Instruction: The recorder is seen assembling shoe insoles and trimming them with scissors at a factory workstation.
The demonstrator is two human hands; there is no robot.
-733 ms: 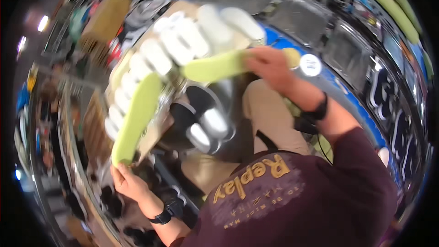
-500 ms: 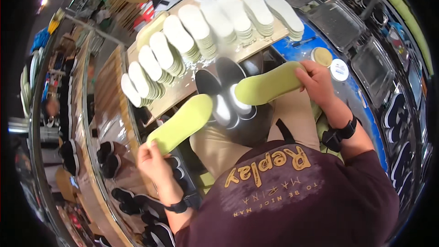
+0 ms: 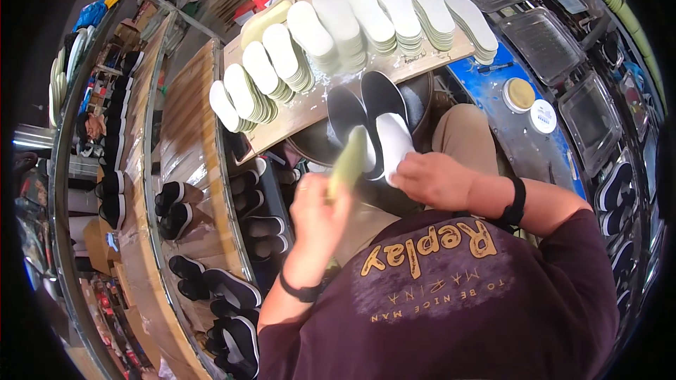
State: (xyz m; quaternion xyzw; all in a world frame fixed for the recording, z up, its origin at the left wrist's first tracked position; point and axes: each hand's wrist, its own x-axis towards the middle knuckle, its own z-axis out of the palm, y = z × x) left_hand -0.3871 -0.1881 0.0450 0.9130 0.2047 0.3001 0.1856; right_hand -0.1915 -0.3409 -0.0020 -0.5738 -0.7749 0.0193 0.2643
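A pair of black slip-on shoes stands in front of me, toes pointing away. At the right shoe (image 3: 382, 91), my right hand (image 3: 433, 179) pinches the heel end of a white-faced insole (image 3: 393, 142), whose front part lies in the shoe opening. My left hand (image 3: 320, 205) is closed on a yellow-green insole (image 3: 346, 169), smeared by motion. Its far end is at the opening of the left shoe (image 3: 343, 107); whether it reaches inside I cannot tell.
Several stacks of white insoles (image 3: 310, 28) line a wooden board (image 3: 303, 116) beyond the shoes. Right of it, a blue bench (image 3: 486, 91) holds a marker (image 3: 495, 67) and round tubs (image 3: 519, 94). Racks at left carry black shoes (image 3: 176, 219); trays (image 3: 541, 43) stand at far right.
Both hands have come inward to the shoes with their insoles. The right one now shows its white face and has entered the shoe opening. The view has shifted slightly.
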